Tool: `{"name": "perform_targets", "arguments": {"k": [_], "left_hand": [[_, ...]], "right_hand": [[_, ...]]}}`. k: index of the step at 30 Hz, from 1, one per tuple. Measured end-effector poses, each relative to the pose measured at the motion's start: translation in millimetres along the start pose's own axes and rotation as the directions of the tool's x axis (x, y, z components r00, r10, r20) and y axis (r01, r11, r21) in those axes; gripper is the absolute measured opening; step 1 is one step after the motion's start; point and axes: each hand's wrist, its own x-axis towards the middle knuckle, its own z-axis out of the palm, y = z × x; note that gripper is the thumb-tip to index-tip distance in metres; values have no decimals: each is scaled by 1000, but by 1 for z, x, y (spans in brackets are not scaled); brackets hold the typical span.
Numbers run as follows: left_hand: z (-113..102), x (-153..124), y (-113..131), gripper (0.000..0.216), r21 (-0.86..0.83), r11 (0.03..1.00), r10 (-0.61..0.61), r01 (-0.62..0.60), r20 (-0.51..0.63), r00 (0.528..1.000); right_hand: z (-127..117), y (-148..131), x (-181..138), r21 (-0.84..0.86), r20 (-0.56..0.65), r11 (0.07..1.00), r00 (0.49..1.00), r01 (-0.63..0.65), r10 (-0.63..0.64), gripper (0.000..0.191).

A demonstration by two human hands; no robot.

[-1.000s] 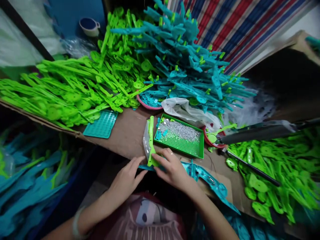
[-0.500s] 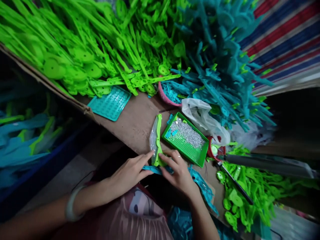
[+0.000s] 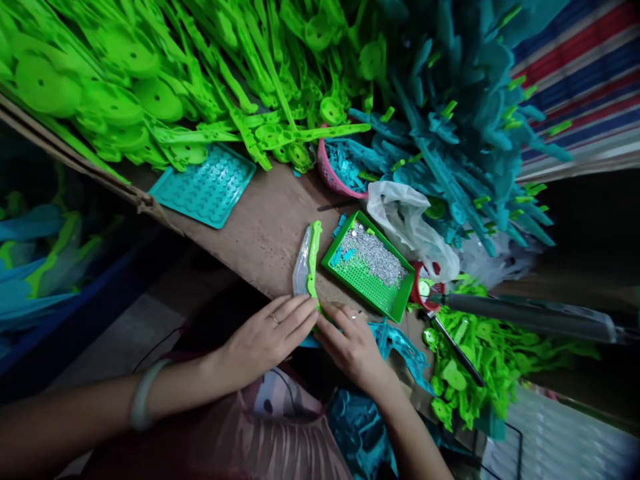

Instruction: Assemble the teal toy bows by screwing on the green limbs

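Observation:
A curved plastic blade piece (image 3: pixel 313 257), bright green along one edge and clear along the other, points away from me at the table's front edge. My left hand (image 3: pixel 273 337) lies over its near end, fingers together and pressed down. From the other side my right hand (image 3: pixel 350 343) grips the same end with bent fingers, its fingertips close to the left ones. Both hands are closed, and they hide the lower end of the piece. A teal plastic part (image 3: pixel 400 350) lies beside my right hand, and some teal also shows beneath the fingers.
A green perforated tray (image 3: pixel 367 297) of small metal pieces stands beyond my right hand. Behind are a pink basket (image 3: pixel 330 170), a white plastic bag (image 3: pixel 400 207), and heaps of green parts (image 3: pixel 200 73) and teal parts (image 3: pixel 445 133). A dark electric screwdriver (image 3: pixel 530 317) reaches in from the right.
My left hand has moved from the side of the blade piece to cover its near end, its fingers now close to the right hand's. The view has shifted slightly.

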Motion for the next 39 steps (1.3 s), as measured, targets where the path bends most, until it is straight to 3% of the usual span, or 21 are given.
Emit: {"name": "perform_targets", "arguments": {"k": [2, 6, 9, 11, 12, 14, 16, 18, 21, 25, 27, 31, 36, 39], "left_hand": [[-2, 5, -4, 49, 72, 989, 131, -130, -14, 991], [-7, 5, 2, 47, 223, 958, 187, -181, -5, 982], [-7, 1, 13, 44, 374, 898, 235, -232, 36, 971], [-5, -1, 18, 45, 434, 865, 255, -252, 53, 966], [-3, -2, 19, 45, 451, 854, 259, -258, 60, 964], [-1, -3, 18, 43, 454, 853, 257, -256, 62, 964], [-2, -4, 15, 40, 386, 896, 228, -219, 23, 974], [-6, -5, 11, 37, 218, 963, 174, -160, -45, 984], [-13, -1, 3, 35, -35, 999, 3, -8, -149, 989], [-17, 16, -11, 46, -148, 933, -353, 328, -198, 915], [-16, 26, -18, 45, -240, 894, -421, 379, -156, 894], [-13, 36, -28, 38, -300, 900, -371, 317, -143, 918], [-14, 39, -29, 33, -10, 976, -216, 216, -133, 967], [-16, 34, -20, 28, 105, 982, -137, 160, -197, 971]], "right_hand": [[-1, 5, -2, 32, -11, 999, 999, 40, -40, 36], [-21, 11, 6, 329, 12, 943, 999, 41, -47, 38], [-45, 5, 35, 666, -161, 746, 975, -7, 153, 20], [-57, -3, 62, 756, -303, 654, 898, 23, 320, 40], [-60, -7, 75, 733, -342, 680, 869, 8, 358, 43], [-58, -12, 95, 560, -327, 818, 872, -131, 364, 38], [-45, -15, 103, 311, -205, 901, 904, -304, 376, 24], [-25, -13, 99, 183, -75, 898, 905, -400, 419, 15], [6, -6, 82, 267, -28, 852, 880, -450, 474, 28], [31, -2, 69, 410, -165, 824, 857, -391, 488, 44], [37, -2, 68, 412, -235, 839, 848, -355, 475, 43], [41, -3, 69, 361, -308, 881, 854, -304, 421, 42], [40, -3, 70, 206, -289, 927, 885, -314, 365, 40], [38, -3, 70, 103, -260, 941, 904, -324, 340, 42]]}}
